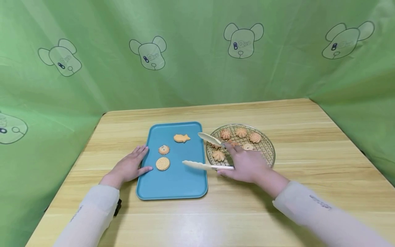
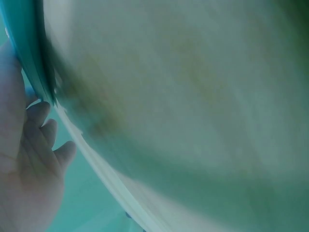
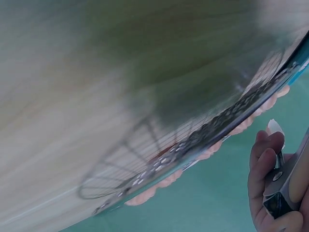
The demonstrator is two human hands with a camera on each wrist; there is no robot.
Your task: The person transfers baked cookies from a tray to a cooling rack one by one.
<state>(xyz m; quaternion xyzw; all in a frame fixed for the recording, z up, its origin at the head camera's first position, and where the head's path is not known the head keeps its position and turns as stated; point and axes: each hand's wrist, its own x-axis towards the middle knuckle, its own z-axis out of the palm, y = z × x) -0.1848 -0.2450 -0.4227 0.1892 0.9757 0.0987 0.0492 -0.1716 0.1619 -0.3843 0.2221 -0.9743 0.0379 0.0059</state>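
Note:
My right hand [image 1: 247,164] grips a pair of tongs [image 1: 197,165] with metal arms and pale tips. The tips are spread apart over the right side of a blue tray [image 1: 172,187], and nothing lies between them. In the right wrist view the curled fingers [image 3: 260,174] wrap the tongs' metal end [image 3: 280,198]. My left hand [image 1: 131,164] rests with spread fingers at the tray's left edge, thumb on the rim. On the tray are a fish-shaped cookie [image 1: 181,138], a small scalloped cookie [image 1: 164,149] and a round cookie [image 1: 163,164].
Right of the tray stands a round wire rack [image 1: 271,151] holding several cookies, among them a swirl cookie [image 1: 255,137] and a flower-shaped cookie [image 1: 218,155]. Both sit on a wooden table [image 1: 216,219]. A green curtain [image 1: 197,85] with bear drawings encloses the back and sides.

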